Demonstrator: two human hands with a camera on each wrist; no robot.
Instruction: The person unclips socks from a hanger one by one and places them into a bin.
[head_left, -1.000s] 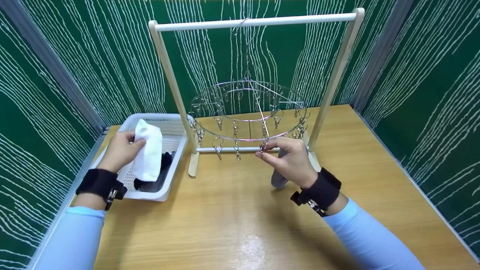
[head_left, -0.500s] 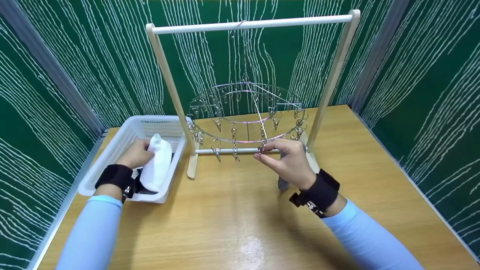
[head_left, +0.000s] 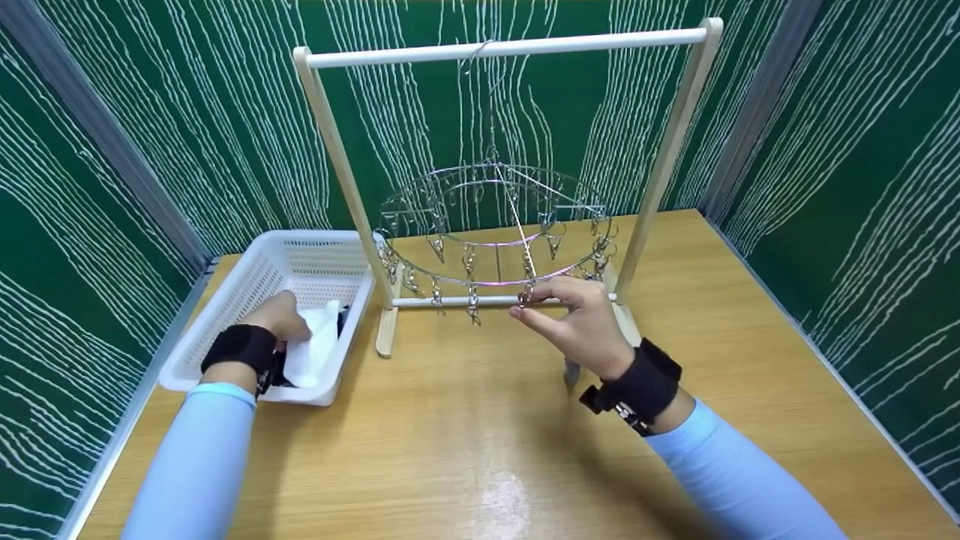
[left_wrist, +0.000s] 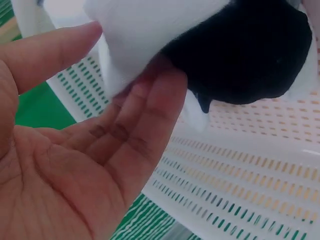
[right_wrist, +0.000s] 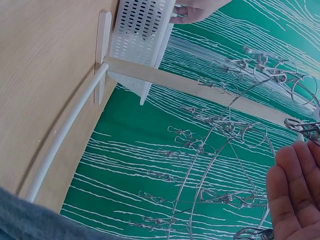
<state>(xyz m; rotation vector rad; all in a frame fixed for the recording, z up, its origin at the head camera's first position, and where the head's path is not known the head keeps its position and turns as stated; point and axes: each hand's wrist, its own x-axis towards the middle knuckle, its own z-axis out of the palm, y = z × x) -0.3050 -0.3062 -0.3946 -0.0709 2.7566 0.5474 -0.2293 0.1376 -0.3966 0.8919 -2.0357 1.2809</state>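
Note:
In the head view my left hand (head_left: 281,319) is down inside the white basket (head_left: 206,337), beside a white sock (head_left: 319,341). The left wrist view shows the thumb spread from fairly straight fingers, which touch the sock's edge. Black fabric (left_wrist: 250,55) lies next to the white sock. My right hand (head_left: 581,326) pinches a metal clip (head_left: 526,294) at the front rim of the round clip hanger (head_left: 495,283). A grey sock (head_left: 571,371) hangs behind the right hand, mostly hidden; how it is attached cannot be seen.
The hanger hangs by its hook from the white bar (head_left: 585,43) of a wooden stand (head_left: 330,142). Several metal clips dangle round its two rings. The basket stands by the stand's left foot (head_left: 385,334) on the wooden table (head_left: 450,435). Green patterned walls enclose the table.
My left hand has moved right and down into the basket, lowering the white sock onto the dark fabric there. The right hand stays at its clip; the grey sock behind it has swung slightly.

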